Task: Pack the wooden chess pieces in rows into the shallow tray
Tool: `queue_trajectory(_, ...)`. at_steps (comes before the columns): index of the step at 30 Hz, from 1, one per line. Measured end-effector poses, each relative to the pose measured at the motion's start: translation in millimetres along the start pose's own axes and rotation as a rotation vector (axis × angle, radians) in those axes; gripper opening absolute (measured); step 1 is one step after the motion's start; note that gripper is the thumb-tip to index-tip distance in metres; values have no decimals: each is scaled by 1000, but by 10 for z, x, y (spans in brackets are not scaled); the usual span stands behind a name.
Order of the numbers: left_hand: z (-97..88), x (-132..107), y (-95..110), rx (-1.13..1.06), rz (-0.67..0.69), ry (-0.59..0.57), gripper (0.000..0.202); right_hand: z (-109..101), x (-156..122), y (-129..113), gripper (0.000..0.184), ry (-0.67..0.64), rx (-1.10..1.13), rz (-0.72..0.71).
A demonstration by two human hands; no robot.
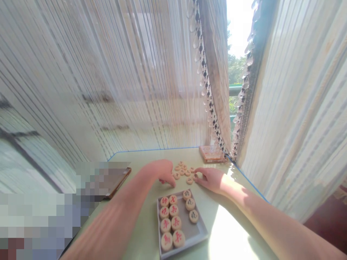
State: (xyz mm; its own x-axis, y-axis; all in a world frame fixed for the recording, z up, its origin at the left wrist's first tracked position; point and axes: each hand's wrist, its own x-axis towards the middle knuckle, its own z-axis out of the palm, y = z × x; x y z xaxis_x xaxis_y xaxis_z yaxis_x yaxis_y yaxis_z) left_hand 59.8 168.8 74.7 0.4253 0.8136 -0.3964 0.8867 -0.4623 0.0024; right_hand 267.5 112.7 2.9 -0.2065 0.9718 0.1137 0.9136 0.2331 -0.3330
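Note:
Loose round wooden Chinese chess pieces [182, 172] lie in a cluster on the pale green table. My left hand [165, 172] hovers at the cluster's left side, fingers apart and pointing down, with nothing visible in them. On the other side, my right hand [211, 179] has its thumb and forefinger around a Chinese chess piece [195, 176] at the cluster's edge. Nearer to me sits a shallow grey box [187, 245]. Two columns of red-marked pieces [165, 225] fill its left side, and three dark-marked pieces [190, 204] stand in a column at its right.
A flat patterned box [213, 154] lies at the table's far right corner. At the left edge is a brown-framed flat object [119, 183], partly blurred out. String curtains [151, 79] hang behind the table [146, 202], and bright sunlight falls on its right side.

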Motion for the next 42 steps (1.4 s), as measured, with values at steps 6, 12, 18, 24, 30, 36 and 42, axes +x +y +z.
queue_trajectory(6, -1, 11, -21, 62, 58, 71, 22, -46, -56, -25, 39, 25, 18, -20)
queue_trajectory(12, 10, 31, -28, 45, 25, 120, 40, -99, -83, -97, 42, -7, -9, 5)
queue_trajectory(18, -21, -5, -37, -52, 65, 28, 22, -73, -64, -91, 44, 21, -62, 36)
queue_trajectory(24, -117, -97, -60, -344, 185, -83, 29, -71, -58, -173, 36, 115, -73, 153)
queue_trajectory(30, -140, -109, -43, -452, 342, -62, 36, -34, -109, -317, 26, 260, 349, -74)
queue_trajectory(36, -129, -85, -23, -517, 364, -8, 34, 114, -94, -418, 21, 253, 818, -50)
queue_trajectory(42, -126, -46, -8, -470, 415, 187, 32, 188, -76, -465, 35, 224, 1128, -19)
